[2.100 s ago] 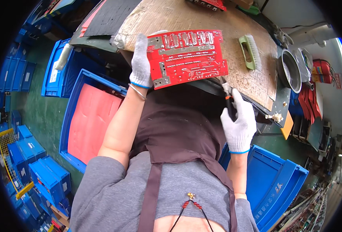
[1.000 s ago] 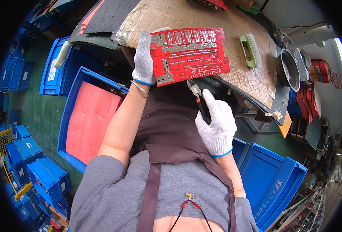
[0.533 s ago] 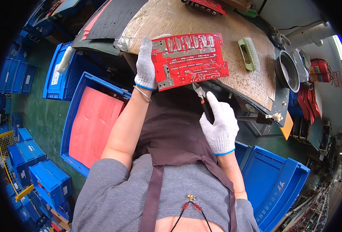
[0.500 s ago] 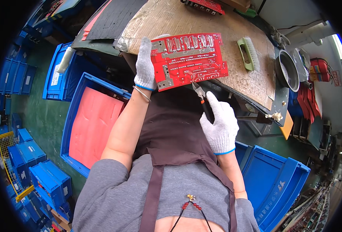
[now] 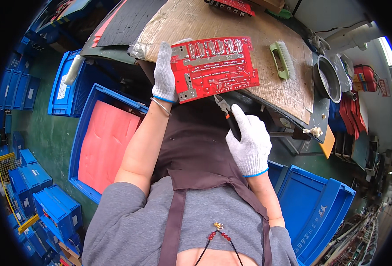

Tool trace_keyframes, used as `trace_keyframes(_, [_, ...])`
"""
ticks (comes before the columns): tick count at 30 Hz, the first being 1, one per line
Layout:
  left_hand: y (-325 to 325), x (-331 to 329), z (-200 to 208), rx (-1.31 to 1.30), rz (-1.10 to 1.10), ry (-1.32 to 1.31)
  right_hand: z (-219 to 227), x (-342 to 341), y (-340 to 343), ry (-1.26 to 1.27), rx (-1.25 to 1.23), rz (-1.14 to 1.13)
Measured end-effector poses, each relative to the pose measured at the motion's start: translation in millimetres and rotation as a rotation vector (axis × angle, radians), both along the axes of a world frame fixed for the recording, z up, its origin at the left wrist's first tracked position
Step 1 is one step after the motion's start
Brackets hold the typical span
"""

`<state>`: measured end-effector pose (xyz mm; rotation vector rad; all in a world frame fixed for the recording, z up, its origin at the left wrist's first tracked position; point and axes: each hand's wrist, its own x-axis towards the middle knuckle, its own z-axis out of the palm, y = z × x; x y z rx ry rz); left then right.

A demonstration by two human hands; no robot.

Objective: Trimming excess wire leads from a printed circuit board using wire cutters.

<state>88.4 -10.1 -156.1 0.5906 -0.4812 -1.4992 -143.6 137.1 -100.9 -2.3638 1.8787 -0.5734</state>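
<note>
A red circuit board (image 5: pixel 218 68) is held up at the bench's near edge, its soldered side with silvery tracks showing. My left hand (image 5: pixel 164 75), in a white knitted glove, grips the board by its left edge; the fingers behind it are hidden. My right hand (image 5: pixel 251 144), gloved the same way, is closed around a pair of side cutters (image 5: pixel 229 116) with black and orange handles. The index finger lies stretched along the tool. The cutters' jaws point up at the board's lower edge, just below it.
The bench carries a cardboard sheet (image 5: pixel 178 26), a green-handled brush (image 5: pixel 279 60), a metal bowl (image 5: pixel 327 80) and another red board (image 5: pixel 231 6). Left of me stands a blue crate (image 5: pixel 75 155) with pink foam. Another blue crate (image 5: pixel 302 208) stands at the right.
The cutters have moved slightly down and left, off the board's face to just below its lower edge. The board has shifted slightly left in my left hand.
</note>
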Motion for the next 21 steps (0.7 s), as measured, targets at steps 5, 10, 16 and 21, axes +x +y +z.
trace_keyframes(5, [-0.7, 2.0, -3.5, 0.012, 0.012, 0.008, 2.1, -3.2, -0.9, 0.014, 0.030, -0.064])
trace_keyframes(10, [0.2, 2.2, -2.5, -0.014, 0.005, -0.008, 2.0, -3.8, -0.5, 0.011, 0.013, -0.014])
trace_keyframes(16, [2.0, 0.1, 3.9, 0.015, -0.004, 0.018, -8.1, -4.7, -0.4, 0.065, 0.088, -0.015])
trace_keyframes(21, [4.2, -2.7, 10.6, 0.021, 0.032, -0.056, 1.9, -7.3, -0.3, -0.037, -0.013, -0.041])
